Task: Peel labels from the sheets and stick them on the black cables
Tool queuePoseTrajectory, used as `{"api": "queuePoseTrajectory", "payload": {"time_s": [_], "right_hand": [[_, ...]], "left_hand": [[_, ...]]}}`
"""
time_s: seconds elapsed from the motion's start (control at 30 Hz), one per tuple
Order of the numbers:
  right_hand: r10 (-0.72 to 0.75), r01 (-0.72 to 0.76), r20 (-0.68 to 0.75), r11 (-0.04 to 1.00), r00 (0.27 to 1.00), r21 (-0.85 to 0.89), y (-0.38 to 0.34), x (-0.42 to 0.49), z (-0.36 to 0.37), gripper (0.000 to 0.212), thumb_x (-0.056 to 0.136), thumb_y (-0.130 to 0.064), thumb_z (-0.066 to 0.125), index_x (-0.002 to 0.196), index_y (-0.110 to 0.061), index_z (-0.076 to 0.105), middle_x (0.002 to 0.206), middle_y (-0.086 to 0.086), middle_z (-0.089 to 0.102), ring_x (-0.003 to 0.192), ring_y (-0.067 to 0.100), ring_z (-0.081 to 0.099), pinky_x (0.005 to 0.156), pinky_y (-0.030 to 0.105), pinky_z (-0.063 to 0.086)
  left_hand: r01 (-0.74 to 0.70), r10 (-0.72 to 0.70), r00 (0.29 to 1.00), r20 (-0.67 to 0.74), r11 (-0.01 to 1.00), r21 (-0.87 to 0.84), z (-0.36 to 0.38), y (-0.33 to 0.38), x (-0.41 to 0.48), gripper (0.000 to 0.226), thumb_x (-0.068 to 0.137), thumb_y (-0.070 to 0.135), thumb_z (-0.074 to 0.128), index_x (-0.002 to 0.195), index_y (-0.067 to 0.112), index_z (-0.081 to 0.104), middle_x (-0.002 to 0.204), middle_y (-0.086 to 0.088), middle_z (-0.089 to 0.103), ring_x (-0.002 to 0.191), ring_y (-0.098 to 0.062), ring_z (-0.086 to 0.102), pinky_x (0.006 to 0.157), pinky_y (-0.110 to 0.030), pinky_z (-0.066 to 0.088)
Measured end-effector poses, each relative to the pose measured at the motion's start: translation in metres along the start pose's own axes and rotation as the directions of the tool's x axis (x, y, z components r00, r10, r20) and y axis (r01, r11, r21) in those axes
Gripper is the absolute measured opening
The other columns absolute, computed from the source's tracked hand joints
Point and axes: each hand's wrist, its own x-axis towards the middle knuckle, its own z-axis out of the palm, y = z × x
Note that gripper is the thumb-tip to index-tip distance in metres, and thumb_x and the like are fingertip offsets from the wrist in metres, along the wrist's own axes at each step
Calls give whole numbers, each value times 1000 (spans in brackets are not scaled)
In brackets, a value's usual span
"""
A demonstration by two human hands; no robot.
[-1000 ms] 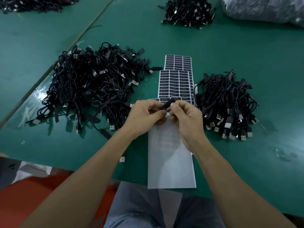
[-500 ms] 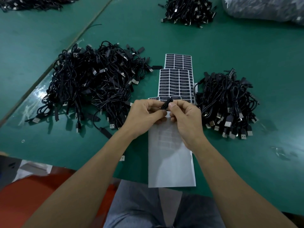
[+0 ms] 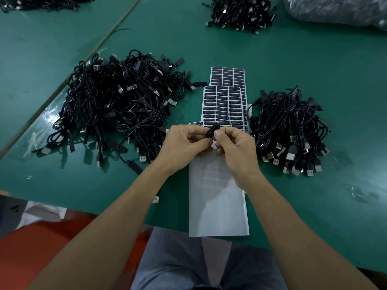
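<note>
Where left hand (image 3: 184, 147) meets right hand (image 3: 237, 152) — black cable (image 3: 212, 132) pinched between both hands' fingers (image 3: 219, 136).

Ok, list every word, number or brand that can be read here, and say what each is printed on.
No text can be read.
Front label sheet: rows of pale print on black labels, too small.
Rear label sheet: the same, too small.
Black cable part pinched by left hand and right hand: pale print, blurred.
Tag on right cable pile: blurred.

Factory workbench: green mat (image 3: 293, 59), bulk cable piles (image 3: 117, 105).
</note>
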Motion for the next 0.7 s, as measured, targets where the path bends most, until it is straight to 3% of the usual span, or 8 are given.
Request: {"api": "queuePoseTrajectory", "payload": {"time_s": [0.3,0.57,0.7], "right_hand": [[-12,10,-34,999,999,-42,-2,-1,2,16,97,-9,62,83,-14,67,64,-9,60,59,4,52,62,20,49],[-8,5,-44,998,999,-68,-5,-2,4,18,98,-8,60,82,-15,66,65,-6,59,59,4,51,61,19,48],[-15,11,-49,996,999,-88,-5,-3,4,18,97,-8,61,81,-16,66,66,-4,59,60,7,52,61,19,48]], "left_hand": [[17,-17,1000,-9,1000,13,-1,-3,2,25,85,-2,75,97,20,75,83,-9,78,76,-19,75,74,-30,62],[-8,8,1000,20,1000,-12,-2,-2,0,33,86,-2,75,90,30,79,84,-6,78,77,-19,75,73,-27,62],[-4,4,1000,22,1000,-23,-1,-2,0,29,85,-1,76,91,28,78,85,-6,78,79,-18,76,72,-25,60]]}}
